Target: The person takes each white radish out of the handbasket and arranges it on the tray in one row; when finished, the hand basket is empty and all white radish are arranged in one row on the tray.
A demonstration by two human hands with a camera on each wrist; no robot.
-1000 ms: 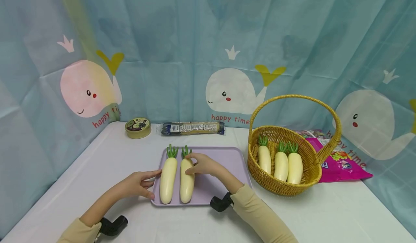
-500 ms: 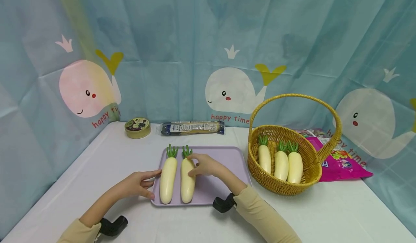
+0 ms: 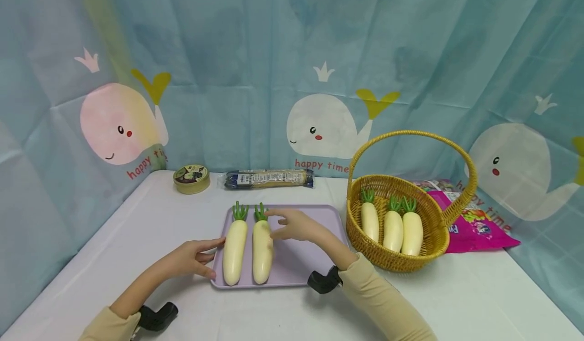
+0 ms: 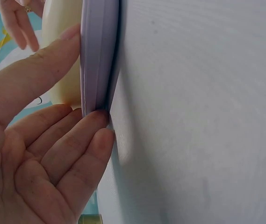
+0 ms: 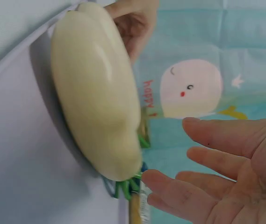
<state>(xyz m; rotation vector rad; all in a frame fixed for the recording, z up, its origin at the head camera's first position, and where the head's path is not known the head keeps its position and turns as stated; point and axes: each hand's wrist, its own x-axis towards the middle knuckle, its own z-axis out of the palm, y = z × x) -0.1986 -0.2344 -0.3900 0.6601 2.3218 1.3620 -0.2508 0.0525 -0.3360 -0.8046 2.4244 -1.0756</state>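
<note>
Two white radishes with green tops lie side by side on a lilac tray (image 3: 310,260). My left hand (image 3: 189,259) touches the tray's left edge, beside the left radish (image 3: 234,252); in the left wrist view its thumb and fingertips meet the tray rim (image 4: 95,56), fingers loosely extended. Just above and right of the right radish (image 3: 262,260) is my right hand (image 3: 296,225), fingers spread and holding nothing. The right wrist view shows a gap between that hand (image 5: 217,177) and the nearer radish (image 5: 95,88).
A golden wicker basket (image 3: 374,252) with a tall handle stands right of the tray, three radishes (image 3: 393,232) inside. Behind it lies a pink packet (image 3: 479,234). A round tin (image 3: 191,179) and a plastic-wrapped long package (image 3: 269,178) sit along the back by the curtain.
My right hand has let go of the right radish and drawn back slightly to the right, its fingers opening. The left hand stays at the tray edge.
</note>
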